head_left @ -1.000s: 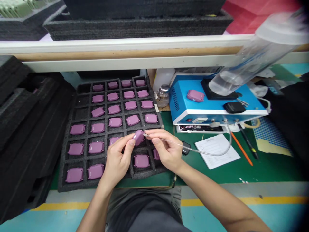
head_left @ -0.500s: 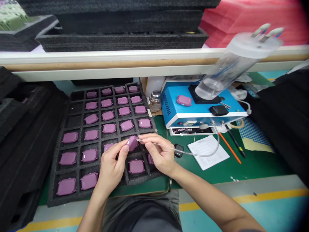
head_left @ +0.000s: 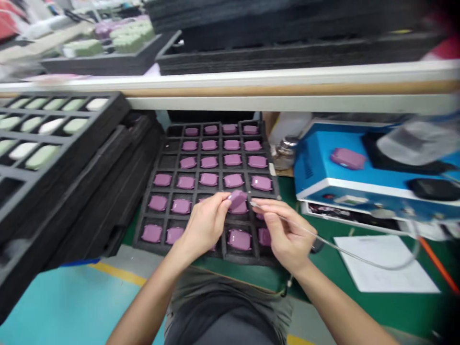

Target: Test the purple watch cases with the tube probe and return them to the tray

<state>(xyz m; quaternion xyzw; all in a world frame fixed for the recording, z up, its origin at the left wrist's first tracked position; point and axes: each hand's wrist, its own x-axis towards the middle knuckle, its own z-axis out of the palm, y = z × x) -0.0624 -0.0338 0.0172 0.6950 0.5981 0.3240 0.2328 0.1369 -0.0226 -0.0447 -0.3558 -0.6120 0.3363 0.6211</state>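
Note:
My left hand (head_left: 206, 225) pinches a small purple case (head_left: 237, 198) just above the black foam tray (head_left: 162, 161), whose cells hold several more purple cases. My right hand (head_left: 285, 235) is closed on a thin clear tube (head_left: 345, 253); its metal tip sits a little to the right of the held case. The tube runs right toward the blue machine (head_left: 323, 172).
Another purple case (head_left: 348, 158) lies on the blue machine, beside a clear cylinder (head_left: 417, 141). A paper sheet (head_left: 384, 263) lies on the green mat. Stacked black foam trays with pale green pieces (head_left: 43, 139) stand at the left. A shelf rail (head_left: 251, 88) runs overhead.
The view has swung left, bringing the left stack of trays into sight. The tube tip has come away slightly from the purple case; both hands keep their grips.

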